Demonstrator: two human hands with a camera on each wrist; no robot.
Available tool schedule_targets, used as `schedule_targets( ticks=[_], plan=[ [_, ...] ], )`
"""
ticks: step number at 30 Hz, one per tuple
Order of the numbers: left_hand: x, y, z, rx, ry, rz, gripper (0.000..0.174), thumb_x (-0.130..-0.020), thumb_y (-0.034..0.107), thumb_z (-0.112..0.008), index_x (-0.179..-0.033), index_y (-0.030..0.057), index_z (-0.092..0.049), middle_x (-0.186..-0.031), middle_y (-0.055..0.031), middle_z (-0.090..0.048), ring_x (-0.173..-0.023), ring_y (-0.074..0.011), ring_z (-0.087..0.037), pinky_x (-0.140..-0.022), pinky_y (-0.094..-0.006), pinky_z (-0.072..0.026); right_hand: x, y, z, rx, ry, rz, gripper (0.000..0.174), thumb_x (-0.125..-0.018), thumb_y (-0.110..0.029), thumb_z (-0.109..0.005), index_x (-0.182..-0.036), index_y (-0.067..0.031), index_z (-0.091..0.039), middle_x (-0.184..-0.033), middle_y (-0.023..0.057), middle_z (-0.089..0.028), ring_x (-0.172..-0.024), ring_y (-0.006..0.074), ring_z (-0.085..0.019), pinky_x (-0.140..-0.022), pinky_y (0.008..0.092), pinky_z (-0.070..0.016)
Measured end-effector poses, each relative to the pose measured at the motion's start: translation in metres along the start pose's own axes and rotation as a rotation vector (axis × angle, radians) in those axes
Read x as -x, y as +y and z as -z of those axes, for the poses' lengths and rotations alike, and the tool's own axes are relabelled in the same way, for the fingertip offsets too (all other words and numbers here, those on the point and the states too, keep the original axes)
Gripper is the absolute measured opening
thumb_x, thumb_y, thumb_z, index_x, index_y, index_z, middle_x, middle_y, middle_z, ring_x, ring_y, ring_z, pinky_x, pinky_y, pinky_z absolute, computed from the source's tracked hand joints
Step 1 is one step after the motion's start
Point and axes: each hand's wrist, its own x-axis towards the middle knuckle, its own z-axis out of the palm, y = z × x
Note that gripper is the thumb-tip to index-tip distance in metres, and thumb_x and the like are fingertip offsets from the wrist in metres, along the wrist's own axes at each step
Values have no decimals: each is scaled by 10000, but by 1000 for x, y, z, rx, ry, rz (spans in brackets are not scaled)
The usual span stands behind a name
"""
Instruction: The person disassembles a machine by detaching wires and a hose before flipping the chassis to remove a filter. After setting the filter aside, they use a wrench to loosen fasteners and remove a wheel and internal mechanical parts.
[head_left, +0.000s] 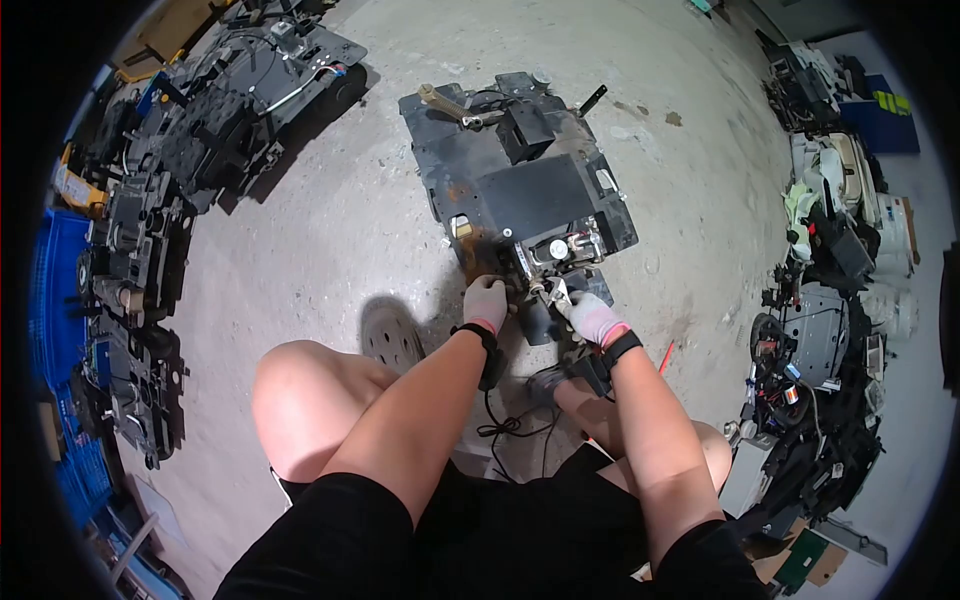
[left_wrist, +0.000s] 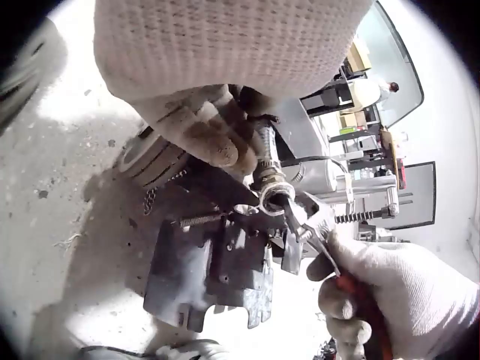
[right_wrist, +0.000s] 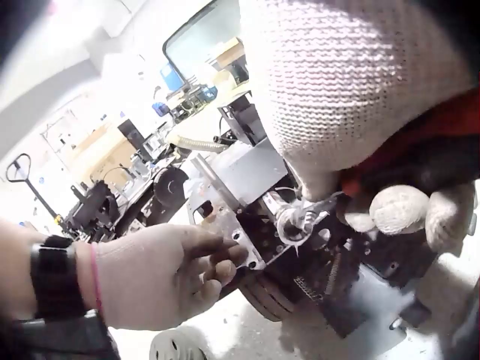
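A dark wheeled machine base (head_left: 540,190) lies on the floor before the person, its near end full of metal fittings. In a white knit glove, the right hand (head_left: 592,317) grips red-handled pliers (left_wrist: 371,319). The metal nose of the pliers meets a round metal ring fitting (left_wrist: 276,196) at the end of a shaft. Also gloved, the left hand (head_left: 485,303) curls its fingers at the edge of a metal side plate (right_wrist: 238,238) close beside that fitting. A coil spring (left_wrist: 201,220) and a dark plate (left_wrist: 210,274) show below the fitting.
Similar dark machine bases (head_left: 210,120) line the left side, beside blue crates (head_left: 60,270). Piled parts and a grey unit (head_left: 815,330) stand along the right. A black cable (head_left: 510,428) lies between the person's feet. A red stick (head_left: 667,357) lies by the right forearm.
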Motion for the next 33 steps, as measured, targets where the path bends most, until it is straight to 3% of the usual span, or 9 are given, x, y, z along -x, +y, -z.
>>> schedule_targets(
  ticks=[5,7,9,14,17,19,21,25,33],
  plan=[
    [-11,-12,-7,10,-97,9,276,-931,84,-479,-1149,-14,-617,-981,-126,-700,-560,-171,-643,-511,-284,-501,-24,-6,3,-349,-274,-213,301,-993,-283,-539,-1088,-20,-651,-666,48,-576,-566,186,-618,-499,365,-486],
    [-30,-34,-9,26,-105,10,284,-925,71,-471,-1149,-13,-622,-994,-119,-702,-558,-161,-642,-507,-281,-499,-36,-12,0,-323,-255,-205,291,-999,-254,-511,-1068,-27,-679,-704,108,-646,-633,265,-664,-552,394,-516],
    [-37,-42,-8,-197,3,-215,290,-907,91,-497,-1142,-23,-623,-997,-153,-703,-659,-238,-677,-607,-335,-535,-47,-29,4,592,-116,165,288,-957,-240,-527,-1023,-36,-719,-857,182,-711,-778,352,-695,-668,429,-544],
    [11,4,-2,-388,295,-226,345,-858,181,-609,-1121,-42,-595,-1086,-264,-650,-1019,-419,-616,-912,-425,-484,-193,48,-18,1166,-278,460,315,-756,-186,-565,-958,-23,-744,-1040,214,-702,-951,356,-690,-827,422,-534],
    [13,7,-1,-461,578,-183,413,-844,206,-654,-1172,-25,-554,-1278,-289,-547,-1136,-410,-569,-964,-432,-460,-113,-55,-14,890,-83,-54,338,-829,-148,-545,-1098,-31,-712,-1176,194,-675,-1067,345,-665,-879,443,-525],
    [12,13,2,-377,599,36,538,-837,231,-678,-1276,-21,-493,-1401,-303,-425,-1248,-417,-492,-1019,-435,-427,-89,-101,-1,989,-271,-190,374,-901,-191,-533,-1225,-54,-658,-1335,155,-599,-1214,372,-585,-986,495,-480],
    [8,7,4,-409,608,83,522,-853,231,-664,-1284,-17,-503,-1384,-284,-461,-1248,-409,-503,-1023,-432,-429,-76,-116,9,877,-263,-254,379,-890,-197,-541,-1211,-37,-662,-1308,171,-613,-1203,378,-591,-985,495,-479],
    [3,5,15,-295,342,54,449,-900,234,-622,-1281,5,-553,-1289,-222,-591,-1208,-371,-564,-1009,-421,-444,-128,-38,3,1325,-476,235,326,-881,-185,-528,-1100,-27,-712,-1127,214,-682,-1043,364,-668,-852,418,-534],
    [-14,-18,21,-321,339,-50,249,-917,246,-604,-1126,115,-632,-1061,-163,-688,-1043,-381,-637,-872,-451,-491,-57,-129,-7,1439,-152,6,333,-939,-216,-519,-1200,-114,-701,-1251,79,-671,-1159,262,-642,-901,397,-514]
  ],
)
